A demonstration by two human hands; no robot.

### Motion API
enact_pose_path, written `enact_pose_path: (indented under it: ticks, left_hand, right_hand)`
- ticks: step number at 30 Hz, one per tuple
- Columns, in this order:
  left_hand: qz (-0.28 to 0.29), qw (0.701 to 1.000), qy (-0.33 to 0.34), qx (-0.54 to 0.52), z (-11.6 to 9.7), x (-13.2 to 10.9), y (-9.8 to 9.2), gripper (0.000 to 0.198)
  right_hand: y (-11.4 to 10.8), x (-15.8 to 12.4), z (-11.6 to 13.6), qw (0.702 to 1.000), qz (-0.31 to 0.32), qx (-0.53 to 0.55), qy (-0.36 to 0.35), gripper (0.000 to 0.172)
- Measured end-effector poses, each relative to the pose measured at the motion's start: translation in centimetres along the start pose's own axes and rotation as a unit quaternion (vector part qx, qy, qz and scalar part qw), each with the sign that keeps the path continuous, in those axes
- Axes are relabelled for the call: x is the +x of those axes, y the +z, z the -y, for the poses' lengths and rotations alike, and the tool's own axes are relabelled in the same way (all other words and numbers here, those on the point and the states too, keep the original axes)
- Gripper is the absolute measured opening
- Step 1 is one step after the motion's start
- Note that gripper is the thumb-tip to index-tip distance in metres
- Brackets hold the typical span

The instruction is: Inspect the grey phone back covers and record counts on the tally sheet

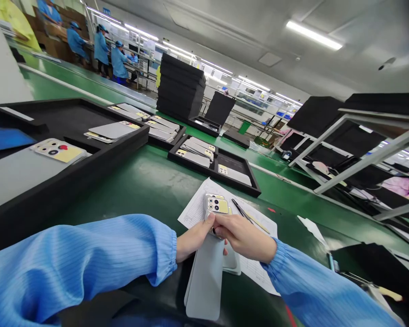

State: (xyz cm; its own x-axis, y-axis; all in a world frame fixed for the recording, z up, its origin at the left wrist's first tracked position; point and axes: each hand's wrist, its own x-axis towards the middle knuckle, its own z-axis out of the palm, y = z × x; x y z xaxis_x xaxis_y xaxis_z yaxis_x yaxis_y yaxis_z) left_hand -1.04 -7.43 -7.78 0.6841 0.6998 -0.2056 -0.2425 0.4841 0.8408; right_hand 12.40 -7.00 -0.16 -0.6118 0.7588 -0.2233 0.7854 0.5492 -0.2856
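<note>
Several black trays (230, 159), gray phone backs (237, 175) inside

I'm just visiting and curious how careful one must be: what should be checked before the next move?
1. Left hand on the phone backs: ok.
2. Right hand on them too: ok.
3. Pen out of the fingers: ok, it lies on the paper.
4. Tray beyond the paper within view: ok, it holds more phone backs.
5. Undersides of the held pieces clean: cannot tell, hidden.
</note>
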Motion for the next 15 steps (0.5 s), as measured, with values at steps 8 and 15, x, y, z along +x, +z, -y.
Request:
enact_pose_path:
  ticks: [8,15]
  left_hand:
    - [-0.001,0.997,0.072,0.007,0.4,0.2,-0.1,0.060]
    - [-0.020,0.999,0.027,-0.035,-0.4,-0.4,0.4,0.049]
  right_hand:
    - [0.7,0.0,1.4,0.987,-0.012,-0.048,0.151,0.015]
    - [0.1,-0.2,0.8,0.990,-0.015,0.005,0.143,0.021]
